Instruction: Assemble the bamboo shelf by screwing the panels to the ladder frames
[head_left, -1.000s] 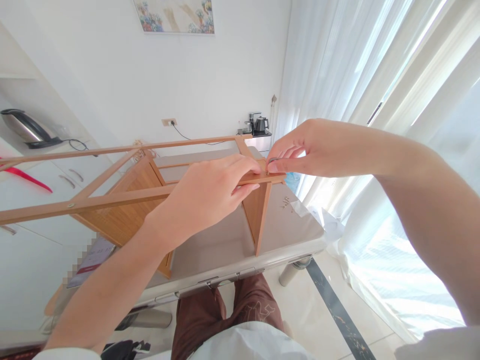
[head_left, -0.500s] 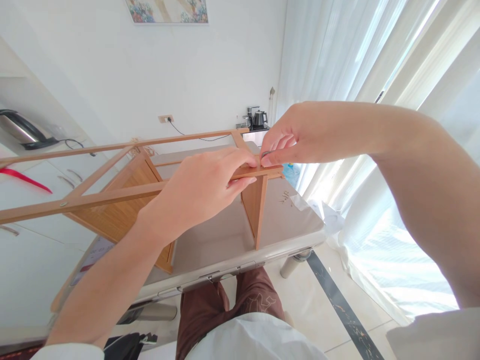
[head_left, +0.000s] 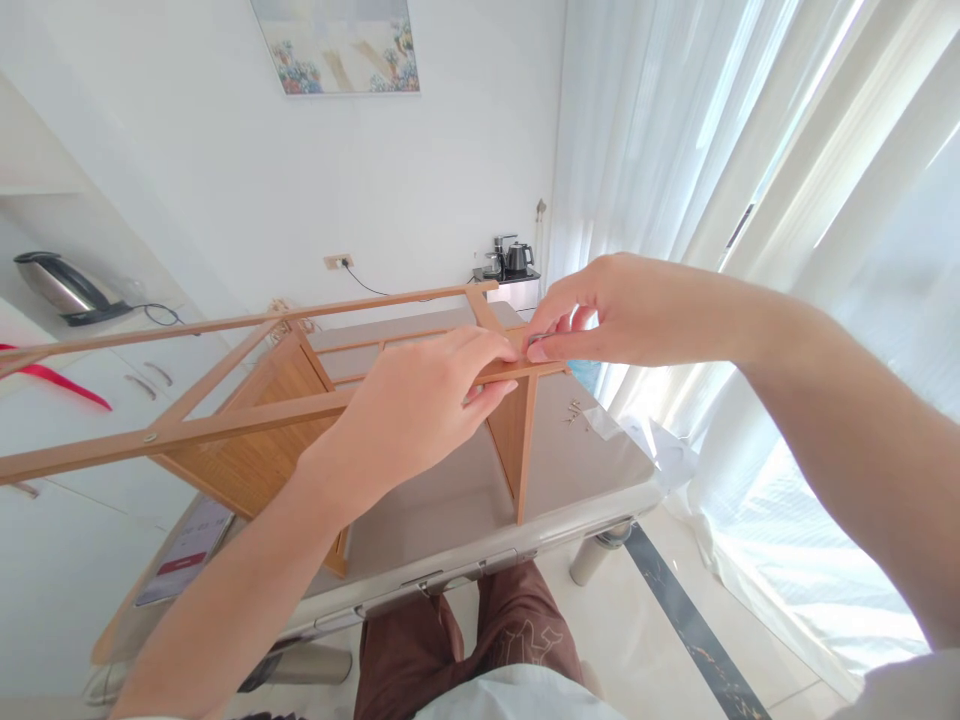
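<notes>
Both hands meet at one corner of the wooden frame [head_left: 247, 415]: the left hand [head_left: 420, 400] clasps the rail, the right hand [head_left: 607, 310] pinches a small metal piece [head_left: 534, 341] against it.

Two hands are at work, a left hand [head_left: 420, 400] and a right hand [head_left: 622, 310], both at the near corner of one wooden frame [head_left: 247, 410] standing on one table [head_left: 585, 470]; one small metal piece [head_left: 537, 340] sits pinched in the right fingertips; a little cluster of loose screws [head_left: 574, 410] lies toward the table's right edge, too small to count; two kettles, one silver kettle [head_left: 64, 285] on the left counter and one dark kettle [head_left: 519, 257] on the far stand; one picture [head_left: 337, 45] on the wall; one wall socket [head_left: 339, 262]; one phone [head_left: 184, 552] at the table's near left corner.
</notes>
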